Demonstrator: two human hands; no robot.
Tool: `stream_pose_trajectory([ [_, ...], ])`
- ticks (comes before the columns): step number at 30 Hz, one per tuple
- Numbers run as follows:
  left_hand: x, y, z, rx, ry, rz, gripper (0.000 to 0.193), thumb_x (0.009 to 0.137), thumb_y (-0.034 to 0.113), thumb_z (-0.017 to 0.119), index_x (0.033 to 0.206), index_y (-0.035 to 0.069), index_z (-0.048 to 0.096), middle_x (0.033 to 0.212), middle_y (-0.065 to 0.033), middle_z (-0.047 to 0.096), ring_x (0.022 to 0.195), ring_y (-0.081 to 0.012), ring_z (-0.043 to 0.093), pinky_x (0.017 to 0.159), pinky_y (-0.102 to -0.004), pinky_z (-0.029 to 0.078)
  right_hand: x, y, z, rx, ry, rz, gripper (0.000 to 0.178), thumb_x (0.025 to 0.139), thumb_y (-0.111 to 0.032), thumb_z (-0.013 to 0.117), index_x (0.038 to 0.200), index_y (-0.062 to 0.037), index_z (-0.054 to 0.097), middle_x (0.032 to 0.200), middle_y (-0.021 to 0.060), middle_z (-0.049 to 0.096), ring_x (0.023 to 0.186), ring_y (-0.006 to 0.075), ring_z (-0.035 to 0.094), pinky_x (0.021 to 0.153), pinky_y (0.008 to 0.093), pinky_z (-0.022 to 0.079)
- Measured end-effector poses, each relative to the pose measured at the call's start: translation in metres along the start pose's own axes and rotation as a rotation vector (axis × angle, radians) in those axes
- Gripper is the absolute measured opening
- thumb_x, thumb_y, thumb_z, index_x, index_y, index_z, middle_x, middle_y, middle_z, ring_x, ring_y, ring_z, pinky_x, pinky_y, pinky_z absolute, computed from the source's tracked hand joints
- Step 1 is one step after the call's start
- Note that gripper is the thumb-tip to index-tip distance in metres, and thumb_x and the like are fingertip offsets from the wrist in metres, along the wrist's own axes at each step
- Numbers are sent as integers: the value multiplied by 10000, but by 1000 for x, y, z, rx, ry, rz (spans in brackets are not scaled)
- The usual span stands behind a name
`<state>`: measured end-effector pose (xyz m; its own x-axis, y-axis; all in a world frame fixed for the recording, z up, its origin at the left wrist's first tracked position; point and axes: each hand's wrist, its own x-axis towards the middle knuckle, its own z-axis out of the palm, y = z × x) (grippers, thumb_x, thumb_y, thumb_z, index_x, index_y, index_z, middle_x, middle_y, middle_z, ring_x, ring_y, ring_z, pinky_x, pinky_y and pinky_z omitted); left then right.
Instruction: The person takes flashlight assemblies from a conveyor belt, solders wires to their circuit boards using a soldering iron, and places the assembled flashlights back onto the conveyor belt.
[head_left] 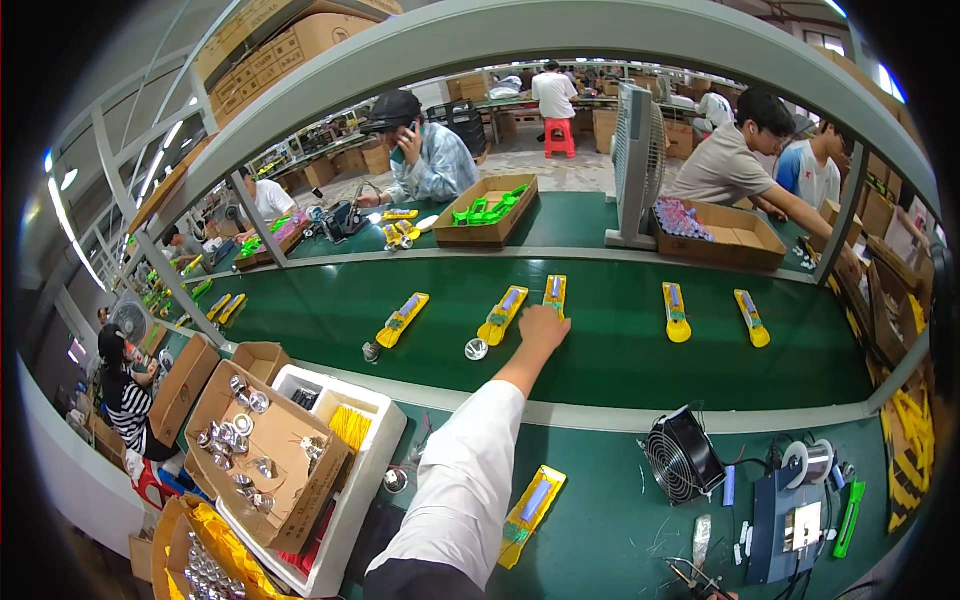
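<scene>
My left hand (543,328) reaches out over the green conveyor belt and closes on the near end of a yellow flashlight housing (556,287), which has a purple battery cell and a small green circuit board. Beside it on the left lies a second yellow housing (502,316) with a shiny reflector cup (476,349) at its end. On the bench below my forearm lies another housing (531,517) with a cell in it. At the lower edge, a sliver of my right hand (714,595) shows around a soldering iron (690,574); most of that hand is out of view.
More housings (677,312) lie along the belt. Left stands a cardboard box (285,440) of reflectors on a white foam bin (385,425). At right are a black fan (683,455), a blue soldering station (780,525) and a solder spool (808,463). Co-workers (730,160) sit across the belt.
</scene>
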<state>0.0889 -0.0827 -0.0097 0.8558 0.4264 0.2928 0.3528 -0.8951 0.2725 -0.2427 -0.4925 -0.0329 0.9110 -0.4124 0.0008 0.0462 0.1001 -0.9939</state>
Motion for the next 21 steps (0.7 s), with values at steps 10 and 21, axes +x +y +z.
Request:
stream_pose_trajectory([
  [10,-59,-4,-39,-129,42,172,253,763,259,530,747,10,573,706,-178,565,700,-328,556,605,-404,459,-3,-7,4,59,80,-30,139,814,-157,509,817,-31,451,629,49,473,505,108,425,452,209,342],
  [21,-332,30,-190,-208,-151,464,185,770,262,556,787,78,544,883,-207,480,724,-346,526,611,-390,465,0,-10,-3,288,189,-83,144,812,-135,499,815,-12,424,633,66,453,529,125,438,455,208,338],
])
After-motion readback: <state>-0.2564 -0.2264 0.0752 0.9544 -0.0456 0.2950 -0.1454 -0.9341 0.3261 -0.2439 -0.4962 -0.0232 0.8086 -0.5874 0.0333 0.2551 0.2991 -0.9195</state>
